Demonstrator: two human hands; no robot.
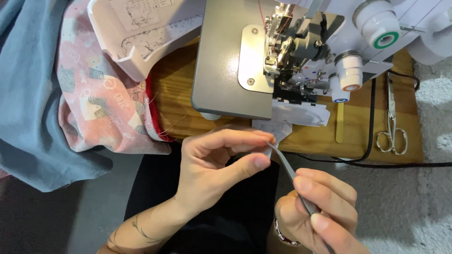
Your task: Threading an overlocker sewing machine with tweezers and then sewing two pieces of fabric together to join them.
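Grey-blue fabric [28, 94] fills 9 o'clock, pink cat-print fabric [94, 89] bunched on it. Overlock sewing machine [226, 56] at 12 on the wooden table [179, 94], front cover open, looper area exposed, red threads visible up top. Scissors [391, 122] at 3, flat wooden stick [339, 122] beside the machine. Left hand [212, 164] at centre: thumb and forefinger pinched closed, apparently on a thread end, too fine to confirm. Right hand [320, 207] at 5: fingers closed around metal tweezers [289, 171], tips meeting the left pinch. Judgement: threading mid-way, nothing under the presser foot yet.
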